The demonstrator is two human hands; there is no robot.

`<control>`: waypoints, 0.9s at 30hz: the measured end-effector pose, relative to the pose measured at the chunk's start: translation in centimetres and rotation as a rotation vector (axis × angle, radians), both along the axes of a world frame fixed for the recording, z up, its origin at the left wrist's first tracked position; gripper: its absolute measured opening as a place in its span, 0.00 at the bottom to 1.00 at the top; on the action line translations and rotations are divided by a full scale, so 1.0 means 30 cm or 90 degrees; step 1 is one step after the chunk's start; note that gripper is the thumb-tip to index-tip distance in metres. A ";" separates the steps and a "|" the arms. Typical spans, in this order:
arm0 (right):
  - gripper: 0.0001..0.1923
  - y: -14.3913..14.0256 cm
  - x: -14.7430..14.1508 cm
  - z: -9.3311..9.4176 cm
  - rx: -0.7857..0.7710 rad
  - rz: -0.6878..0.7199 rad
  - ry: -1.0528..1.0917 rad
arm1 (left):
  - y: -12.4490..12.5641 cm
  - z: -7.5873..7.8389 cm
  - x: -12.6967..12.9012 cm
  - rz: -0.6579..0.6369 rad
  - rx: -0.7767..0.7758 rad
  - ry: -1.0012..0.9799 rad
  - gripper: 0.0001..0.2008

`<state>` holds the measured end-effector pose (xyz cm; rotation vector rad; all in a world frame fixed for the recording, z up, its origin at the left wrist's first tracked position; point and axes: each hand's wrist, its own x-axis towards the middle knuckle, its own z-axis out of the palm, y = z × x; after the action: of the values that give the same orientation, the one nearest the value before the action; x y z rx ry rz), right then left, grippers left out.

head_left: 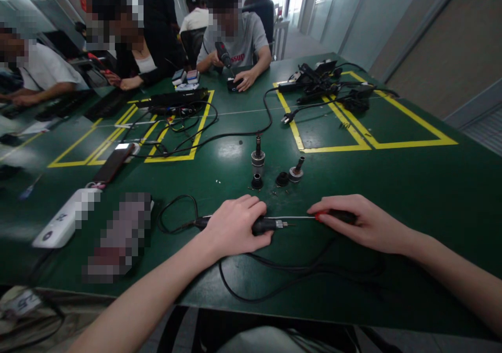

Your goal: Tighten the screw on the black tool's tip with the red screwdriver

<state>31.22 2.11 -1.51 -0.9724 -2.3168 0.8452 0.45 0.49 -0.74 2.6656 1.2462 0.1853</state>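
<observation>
I see the left hand with its fingers wrapped around a black, cylindrical corded tool with a silver metal tip, low over the green table. The right hand pinches a thin-shafted screwdriver with a red-and-black handle, its metal shaft running left behind that tool. A loose black cable lies across the near side, below both hands. Just beyond my hands stand a tall silver-and-black cylinder with an upright stem, a small black flared cup, a round black cap and a shorter silver base with a tilted stem. At near left lies a white oblong device. Far right, a yellow-taped rectangle bounds part of a heap of black cords.
</observation>
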 end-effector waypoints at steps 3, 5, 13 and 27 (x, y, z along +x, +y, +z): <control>0.09 -0.002 -0.005 0.013 0.010 0.000 0.011 | 0.001 0.000 0.000 0.000 0.002 -0.003 0.09; 0.09 -0.003 -0.009 0.019 0.003 0.004 0.009 | 0.001 0.000 0.000 0.000 0.001 -0.005 0.09; 0.16 0.000 -0.008 0.006 -0.015 0.005 -0.010 | -0.002 0.003 -0.001 0.002 -0.007 -0.015 0.09; 0.14 0.000 -0.004 -0.004 0.002 0.013 -0.027 | 0.000 0.001 -0.002 -0.004 0.000 -0.012 0.09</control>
<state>31.10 2.10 -1.62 -0.9756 -2.3677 0.8364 0.38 0.48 -0.71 2.6617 1.2314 0.2077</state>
